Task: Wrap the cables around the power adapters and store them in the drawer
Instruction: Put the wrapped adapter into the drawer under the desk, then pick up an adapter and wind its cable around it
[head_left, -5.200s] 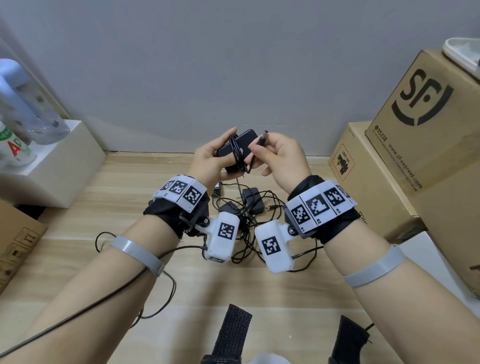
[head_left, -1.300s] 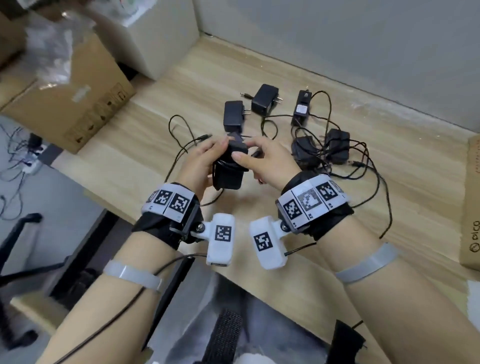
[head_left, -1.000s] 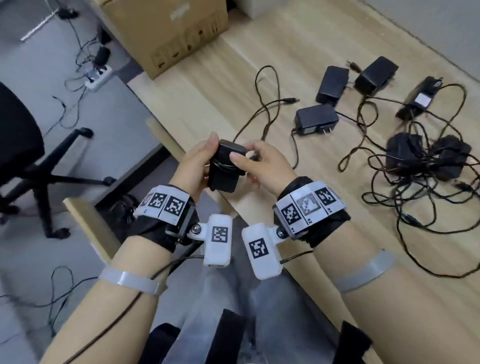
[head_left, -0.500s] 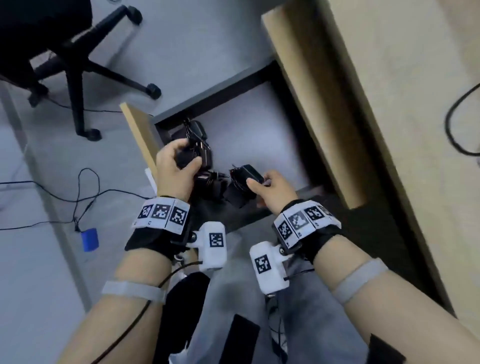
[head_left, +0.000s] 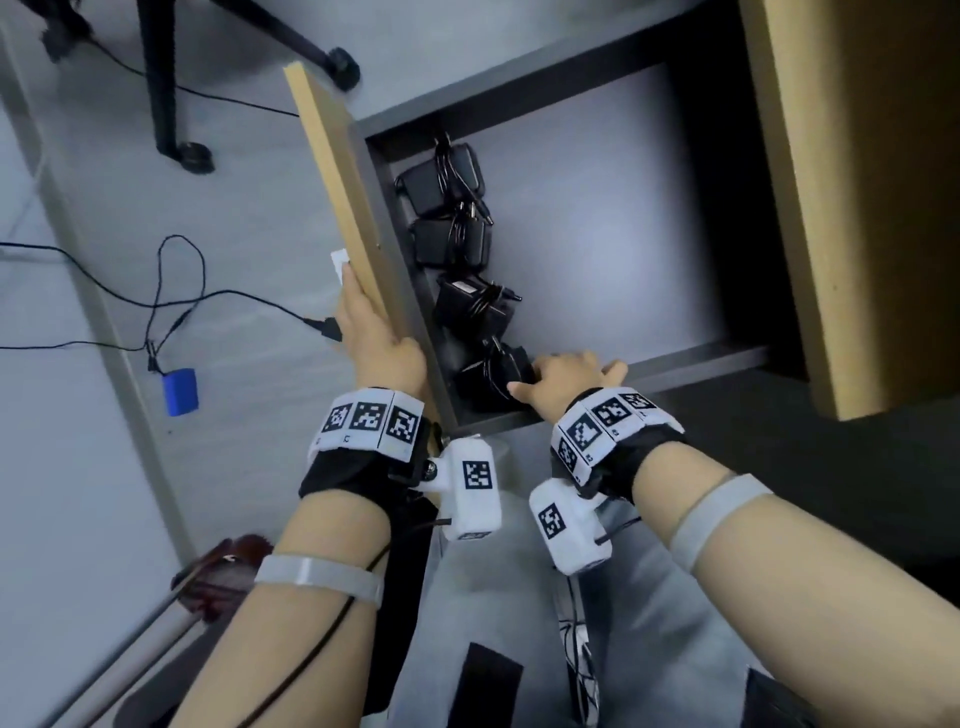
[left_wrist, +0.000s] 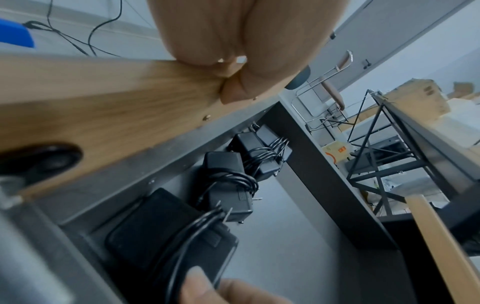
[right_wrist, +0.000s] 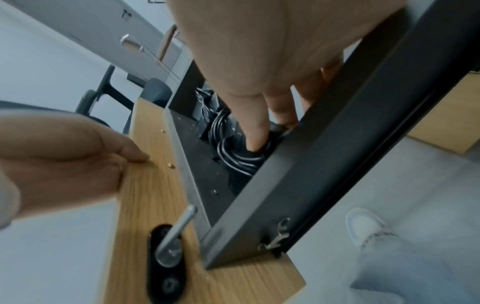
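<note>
The drawer (head_left: 597, 234) stands pulled out under the desk. Several black adapters with cables wound round them lie in a row just inside its wooden front (head_left: 337, 197). My left hand (head_left: 371, 332) grips the top edge of that front, thumb on the inner side (left_wrist: 231, 90). My right hand (head_left: 540, 374) reaches into the near corner and holds the nearest wrapped adapter (head_left: 488, 382) down against the drawer floor, fingers on its coiled cable (right_wrist: 233, 156). The neighbouring adapter (left_wrist: 228, 185) lies close beside it.
The desk's wooden edge (head_left: 857, 208) overhangs the drawer on the right. A chair base (head_left: 176, 104), loose floor cables and a small blue box (head_left: 180, 391) lie to the left. A metal handle (right_wrist: 179, 228) sticks out of the drawer front. My legs (head_left: 519, 597) are just below the drawer.
Both hands carried the wrapped adapter from the table down to the drawer. The left hand let go and took the drawer front; the right hand set the adapter in the near corner.
</note>
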